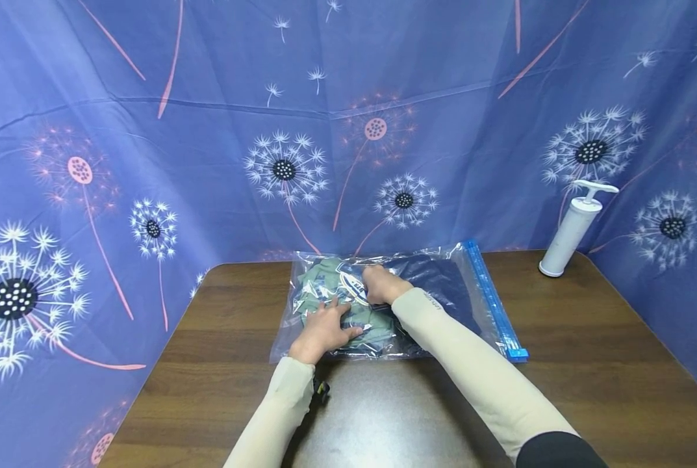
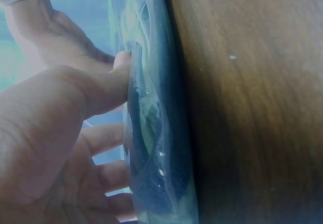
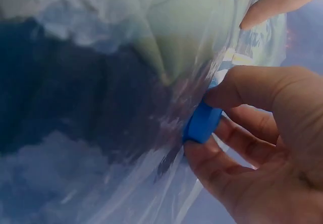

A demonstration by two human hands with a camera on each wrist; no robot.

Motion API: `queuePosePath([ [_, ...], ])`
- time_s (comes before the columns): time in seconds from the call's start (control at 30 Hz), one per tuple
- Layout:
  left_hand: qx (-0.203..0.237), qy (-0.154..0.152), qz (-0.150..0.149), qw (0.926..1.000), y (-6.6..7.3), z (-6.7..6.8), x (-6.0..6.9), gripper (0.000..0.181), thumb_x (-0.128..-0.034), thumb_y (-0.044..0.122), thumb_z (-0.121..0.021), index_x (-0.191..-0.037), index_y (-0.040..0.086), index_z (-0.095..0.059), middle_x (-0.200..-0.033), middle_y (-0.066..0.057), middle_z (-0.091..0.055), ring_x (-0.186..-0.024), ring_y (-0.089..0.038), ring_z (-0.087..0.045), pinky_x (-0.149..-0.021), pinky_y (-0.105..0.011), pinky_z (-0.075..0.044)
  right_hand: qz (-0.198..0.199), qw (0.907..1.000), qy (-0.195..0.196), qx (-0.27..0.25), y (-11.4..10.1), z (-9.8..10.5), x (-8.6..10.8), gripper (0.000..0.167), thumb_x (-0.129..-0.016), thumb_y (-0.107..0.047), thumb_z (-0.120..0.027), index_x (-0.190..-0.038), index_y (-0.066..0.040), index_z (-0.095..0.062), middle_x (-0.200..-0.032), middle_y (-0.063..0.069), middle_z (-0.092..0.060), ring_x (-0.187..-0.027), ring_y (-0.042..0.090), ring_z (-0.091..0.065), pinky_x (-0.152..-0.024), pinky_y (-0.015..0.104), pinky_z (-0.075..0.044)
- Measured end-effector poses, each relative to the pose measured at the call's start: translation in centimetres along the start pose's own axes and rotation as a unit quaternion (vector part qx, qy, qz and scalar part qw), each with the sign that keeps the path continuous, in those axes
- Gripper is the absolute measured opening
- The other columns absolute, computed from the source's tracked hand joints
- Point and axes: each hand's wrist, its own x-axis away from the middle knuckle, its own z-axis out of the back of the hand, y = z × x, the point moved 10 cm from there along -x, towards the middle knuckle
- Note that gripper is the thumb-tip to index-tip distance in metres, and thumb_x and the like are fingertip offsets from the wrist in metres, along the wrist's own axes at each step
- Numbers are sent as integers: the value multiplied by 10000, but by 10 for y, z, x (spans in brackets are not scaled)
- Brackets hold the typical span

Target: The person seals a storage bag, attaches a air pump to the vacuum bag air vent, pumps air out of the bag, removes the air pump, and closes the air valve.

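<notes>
A clear plastic storage bag (image 1: 286, 338) lies flat on the table, with a green garment (image 1: 310, 289) in its left part and a dark navy garment (image 1: 447, 279) in its right. Along the bag's right end runs a blue zip strip (image 1: 491, 296). My left hand (image 1: 323, 330) rests on the bag's near left part, fingers spread. At the bag's middle, my right hand (image 1: 383, 284) pinches a round blue valve cap (image 3: 204, 123) between thumb and fingers. The cap sits against the plastic; in the head view the hand hides it.
A white hand pump (image 1: 569, 237) with a T-handle stands at the back right of the brown wooden table (image 1: 225, 390). Behind and beside the table hangs a blue dandelion-print cloth (image 1: 219, 143).
</notes>
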Motion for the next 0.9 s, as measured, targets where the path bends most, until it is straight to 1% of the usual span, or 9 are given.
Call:
queuePosePath([
  [0.13,20,-20,33,10000,-1,0,0,714,-924,526,-714,-1502,143,-544,-1624,-234,-367,-1484,-528,-322,-1157,-755,-272,234,9996,0,126,-4,1,0,139,-810,56,-658,-741,-65,-668,-824,66,-623,-782,223,-533,-678,349,-499],
  [0.2,15,-37,52,10000,-1,0,0,713,-926,524,-712,-1506,146,-540,-1628,-231,-362,-1488,-524,-318,-1159,-753,-271,257,9996,-34,137,-4,0,0,118,-830,54,-655,-814,-45,-715,-891,85,-664,-836,235,-577,-725,358,-528],
  [0.27,21,-39,64,10000,-2,0,-1,714,-925,524,-713,-1505,144,-542,-1628,-231,-362,-1490,-521,-316,-1158,-756,-269,218,9996,-89,132,-3,-1,1,136,-852,41,-660,-919,-39,-747,-998,111,-692,-937,271,-616,-817,389,-554],
  [0.4,2,-15,38,10000,-1,2,-2,717,-920,530,-715,-1499,140,-548,-1623,-233,-371,-1488,-518,-324,-1147,-766,-276,-33,9997,-224,-13,3,-4,3,247,-900,-21,-680,-1135,-80,-724,-1217,141,-644,-1143,353,-557,-1005,479,-497],
  [0.5,-29,-4,4,10000,0,2,-2,722,-916,537,-716,-1495,138,-551,-1618,-234,-379,-1481,-518,-339,-1143,-763,-287,-313,9992,-236,-120,8,-4,5,341,-902,-78,-691,-1242,-98,-676,-1317,185,-568,-1186,388,-489,-1024,517,-466],
  [0.63,-47,-21,14,10000,0,1,-1,721,-918,537,-716,-1498,143,-549,-1620,-232,-375,-1477,-518,-345,-1149,-748,-295,-800,9962,-127,-322,16,-2,8,547,-886,-185,-727,-1403,-68,-592,-1448,267,-467,-1268,440,-448,-1030,553,-474],
  [0.73,-18,-10,17,10000,0,1,0,724,-914,536,-721,-1496,142,-551,-1621,-234,-372,-1479,-520,-341,-1149,-749,-294,-1216,9905,58,-632,22,-1,8,562,-893,-246,-742,-1384,-18,-591,-1451,315,-450,-1300,494,-449,-1034,593,-481],
  [0.8,-7,-19,19,10000,0,1,0,727,-913,534,-723,-1501,146,-546,-1626,-229,-364,-1485,-517,-330,-1152,-750,-287,-1454,9856,240,-830,26,0,8,442,-897,-241,-738,-1254,4,-653,-1387,324,-494,-1269,503,-489,-1020,593,-499],
  [0.9,4,-31,20,10000,0,1,0,729,-914,535,-721,-1505,150,-541,-1630,-225,-359,-1491,-513,-322,-1158,-748,-279,-1618,9808,469,-979,28,1,8,267,-888,-190,-731,-1067,5,-698,-1269,295,-597,-1203,470,-571,-998,558,-533],
])
